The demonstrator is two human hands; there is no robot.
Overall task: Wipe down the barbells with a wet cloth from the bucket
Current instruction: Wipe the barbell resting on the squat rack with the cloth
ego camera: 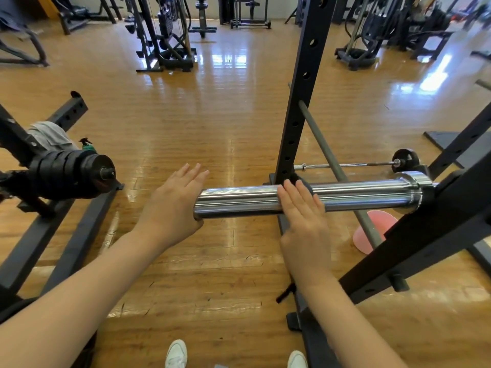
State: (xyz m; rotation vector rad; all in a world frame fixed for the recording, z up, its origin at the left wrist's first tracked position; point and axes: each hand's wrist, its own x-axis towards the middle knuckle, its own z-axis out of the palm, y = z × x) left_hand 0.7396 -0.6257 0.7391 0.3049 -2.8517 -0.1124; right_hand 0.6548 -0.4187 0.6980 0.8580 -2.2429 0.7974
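A chrome barbell sleeve (265,199) lies level across the view, its far end resting in the black rack (435,229) to the right of both hands. The right hand (303,219) lies flat over the top of the sleeve, fingers straight, grasping nothing. The left hand (172,205) is released too, fingers extended, its palm against the sleeve's free end. A grey cloth (47,135) is draped over a plate-loaded bar (74,173) well left of the left hand. A pink bucket (372,231) stands on the wooden floor (212,123) beyond the right hand, below the sleeve.
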